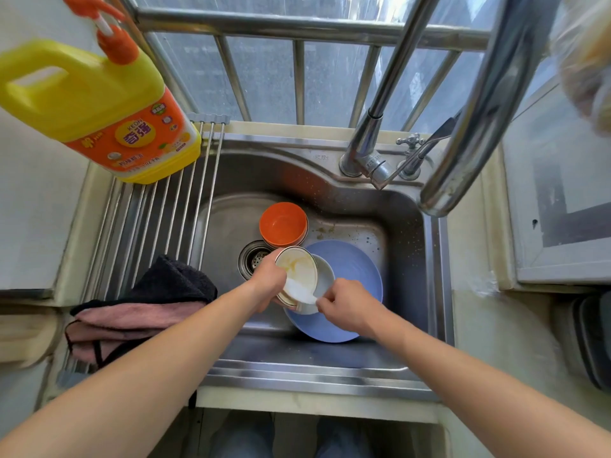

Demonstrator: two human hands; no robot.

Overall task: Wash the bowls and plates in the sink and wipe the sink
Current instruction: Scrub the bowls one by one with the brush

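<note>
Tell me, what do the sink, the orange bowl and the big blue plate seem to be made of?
The sink looks like brushed stainless steel: grey, with soft reflections and water spots. The orange bowl and the blue plate look like matte plastic or melamine, judging by their flat, even colour and dull sheen, though glazed ceramic cannot be ruled out.

Brushed stainless-steel sink, water-spotted and dull, beneath a polished chrome faucet. Glossy orange bowl and matt blue plate, apparently plastic. Soft pink-and-black terry cloth on bare steel rack rods; shiny yellow plastic detergent bottle.
</note>
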